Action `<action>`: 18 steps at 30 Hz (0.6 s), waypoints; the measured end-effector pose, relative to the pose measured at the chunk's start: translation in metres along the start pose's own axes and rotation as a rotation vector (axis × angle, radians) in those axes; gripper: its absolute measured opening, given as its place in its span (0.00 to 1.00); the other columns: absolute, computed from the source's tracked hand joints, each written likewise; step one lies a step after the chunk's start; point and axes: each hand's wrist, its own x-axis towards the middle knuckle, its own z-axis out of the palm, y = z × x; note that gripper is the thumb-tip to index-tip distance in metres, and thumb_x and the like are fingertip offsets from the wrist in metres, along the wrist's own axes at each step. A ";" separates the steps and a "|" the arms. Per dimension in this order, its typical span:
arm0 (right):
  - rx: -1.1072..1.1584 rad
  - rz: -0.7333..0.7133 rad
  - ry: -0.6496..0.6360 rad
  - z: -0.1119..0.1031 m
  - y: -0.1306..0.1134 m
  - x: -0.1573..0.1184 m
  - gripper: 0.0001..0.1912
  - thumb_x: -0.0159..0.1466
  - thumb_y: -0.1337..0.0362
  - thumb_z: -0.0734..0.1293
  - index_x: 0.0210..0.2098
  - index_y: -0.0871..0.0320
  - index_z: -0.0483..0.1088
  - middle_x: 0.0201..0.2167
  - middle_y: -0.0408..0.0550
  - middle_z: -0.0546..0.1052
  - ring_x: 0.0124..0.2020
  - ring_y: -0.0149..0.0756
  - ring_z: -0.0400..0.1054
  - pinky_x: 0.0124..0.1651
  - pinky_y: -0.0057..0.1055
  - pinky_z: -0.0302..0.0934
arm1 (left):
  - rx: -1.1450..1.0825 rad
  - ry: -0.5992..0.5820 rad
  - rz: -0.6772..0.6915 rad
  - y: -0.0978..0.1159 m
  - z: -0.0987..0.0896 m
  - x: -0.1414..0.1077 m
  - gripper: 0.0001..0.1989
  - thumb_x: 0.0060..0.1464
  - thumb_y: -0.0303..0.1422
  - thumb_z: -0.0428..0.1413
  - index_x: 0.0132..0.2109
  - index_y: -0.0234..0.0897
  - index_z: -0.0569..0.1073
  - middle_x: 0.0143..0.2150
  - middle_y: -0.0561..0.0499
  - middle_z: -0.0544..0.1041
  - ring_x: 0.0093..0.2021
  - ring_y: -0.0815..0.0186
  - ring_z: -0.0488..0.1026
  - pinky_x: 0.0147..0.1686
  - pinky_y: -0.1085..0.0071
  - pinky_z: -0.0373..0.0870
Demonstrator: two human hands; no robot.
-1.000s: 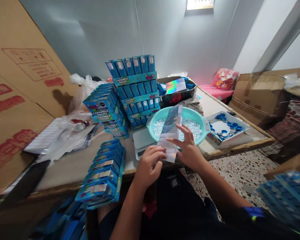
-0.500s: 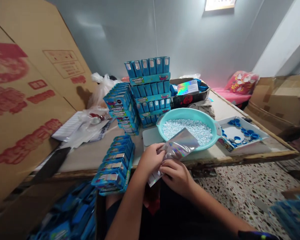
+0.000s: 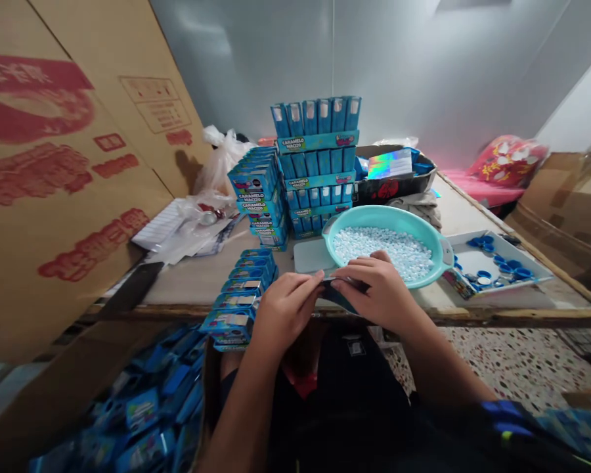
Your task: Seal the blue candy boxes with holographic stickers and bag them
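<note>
A silvery pouch, seen nearly edge-on, is pinched between my two hands in front of the basin. My left hand grips its left end, thumb and fingers pressed together. At the right end, my right hand is closed on it, its fingers curled over the top. Just beyond my right hand is a turquoise basin full of small pale blue-white pieces. To the left of my left hand stands a tray of blue packs. A flat grey-white item lies beside the basin.
Stacked blue candy displays rise at the middle back. A white tray with blue round pieces sits right. A large cardboard box walls the left. Blue packs fill a box below the table edge.
My hands have turned the pouch from face-up to nearly edge-on, and my right hand has moved up to its right end. The view has shifted, so the table's things appear farther right.
</note>
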 end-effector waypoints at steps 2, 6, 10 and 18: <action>0.096 0.020 0.061 0.001 -0.008 0.001 0.07 0.69 0.66 0.69 0.34 0.54 0.78 0.27 0.38 0.78 0.32 0.34 0.71 0.44 0.38 0.48 | 0.113 0.071 0.087 0.002 -0.007 -0.005 0.20 0.62 0.22 0.59 0.59 0.37 0.74 0.47 0.44 0.82 0.45 0.60 0.78 0.50 0.64 0.74; 0.224 0.055 0.064 0.004 -0.017 -0.001 0.08 0.69 0.66 0.69 0.32 0.55 0.77 0.27 0.38 0.78 0.31 0.32 0.70 0.45 0.38 0.49 | 0.270 0.192 0.161 0.003 -0.021 -0.009 0.20 0.58 0.21 0.62 0.56 0.40 0.76 0.49 0.46 0.83 0.48 0.60 0.78 0.61 0.57 0.67; 0.374 0.124 0.162 0.009 -0.019 -0.004 0.09 0.67 0.64 0.69 0.31 0.55 0.79 0.27 0.39 0.80 0.26 0.30 0.68 0.41 0.36 0.55 | 0.337 0.271 0.159 0.004 -0.025 -0.003 0.19 0.58 0.25 0.64 0.56 0.42 0.77 0.48 0.46 0.84 0.51 0.59 0.79 0.65 0.54 0.63; 0.388 0.192 0.367 0.011 -0.023 -0.007 0.10 0.66 0.61 0.70 0.30 0.53 0.80 0.27 0.42 0.80 0.26 0.35 0.71 0.38 0.35 0.63 | 0.298 0.214 0.192 0.023 -0.016 0.002 0.14 0.55 0.31 0.67 0.49 0.40 0.77 0.56 0.44 0.80 0.64 0.51 0.72 0.67 0.48 0.62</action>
